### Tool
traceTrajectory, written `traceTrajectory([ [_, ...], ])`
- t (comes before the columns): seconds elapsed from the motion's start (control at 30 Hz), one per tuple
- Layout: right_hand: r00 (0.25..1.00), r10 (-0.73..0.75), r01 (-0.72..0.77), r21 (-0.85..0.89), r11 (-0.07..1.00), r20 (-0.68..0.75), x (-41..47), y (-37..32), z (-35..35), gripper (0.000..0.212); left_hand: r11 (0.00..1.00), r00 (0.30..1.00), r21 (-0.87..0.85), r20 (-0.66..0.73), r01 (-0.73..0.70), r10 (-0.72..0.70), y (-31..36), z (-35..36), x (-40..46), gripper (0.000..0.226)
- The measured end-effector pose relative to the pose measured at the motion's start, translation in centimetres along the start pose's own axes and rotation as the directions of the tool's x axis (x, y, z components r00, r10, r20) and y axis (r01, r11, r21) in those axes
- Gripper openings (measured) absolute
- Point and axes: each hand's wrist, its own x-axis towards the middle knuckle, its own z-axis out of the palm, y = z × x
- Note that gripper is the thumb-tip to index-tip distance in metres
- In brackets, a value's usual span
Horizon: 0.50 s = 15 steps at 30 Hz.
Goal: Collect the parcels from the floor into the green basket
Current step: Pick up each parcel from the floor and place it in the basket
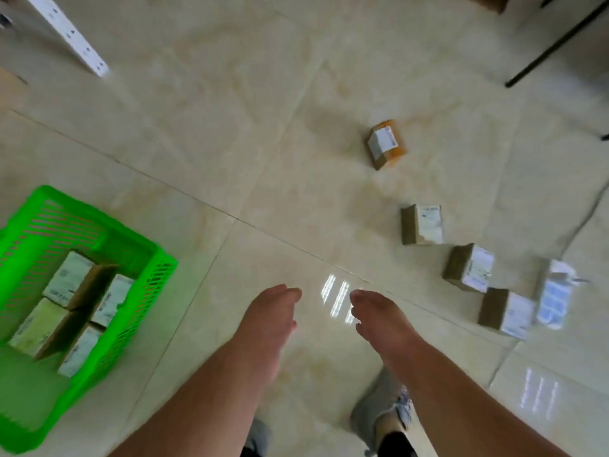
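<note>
Between picks: my left hand point(270, 319) and right hand point(379, 319) hang apart, both empty. Green basket point(145, 258) sits near left, several parcels inside. Five parcels remain on the floor right; next I reach for the nearest box point(506, 311).

I see a bright green slotted basket point(145, 258) on a glossy beige marbled floor point(230, 143). The parcels point(421, 224) are brown cardboard with white labels; the farthest parcel point(385, 144) carries orange tape.
</note>
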Motion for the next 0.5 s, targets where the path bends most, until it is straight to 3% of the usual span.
traceTrajectory([
  [0.03,0.999,-0.029,0.030,-0.064,0.997,0.013,0.1,0.9,-1.5,0.024,0.999,1.000,0.044,0.014,-0.005,0.004,-0.2,1.8,-0.2,0.019],
  [0.1,1.000,-0.021,0.020,-0.081,0.997,-0.009,0.7,3.5,-5.6,0.036,0.995,0.999,0.096,0.033,-0.008,0.005,-1.0,6.2,-0.8,0.036],
  [0.2,0.999,0.005,-0.006,-0.031,0.999,-0.039,0.6,6.5,-11.2,0.032,0.988,1.000,0.155,0.021,0.006,-0.010,-2.3,12.9,-2.0,0.044],
  [0.3,0.989,0.094,-0.075,0.160,0.984,-0.113,0.2,9.7,-16.5,0.009,0.975,0.999,0.223,0.044,0.013,-0.024,-3.9,19.1,-3.0,0.040],
  [0.43,0.978,0.152,-0.114,0.243,0.963,-0.145,0.0,14.4,-23.2,0.019,0.939,0.998,0.343,0.048,0.009,-0.027,-6.1,26.0,-3.6,0.006],
  [0.5,0.964,0.187,-0.122,0.311,0.942,-0.188,0.0,16.7,-25.9,0.019,0.926,0.997,0.377,0.063,0.012,-0.038,-7.2,28.9,-3.2,0.019],
])
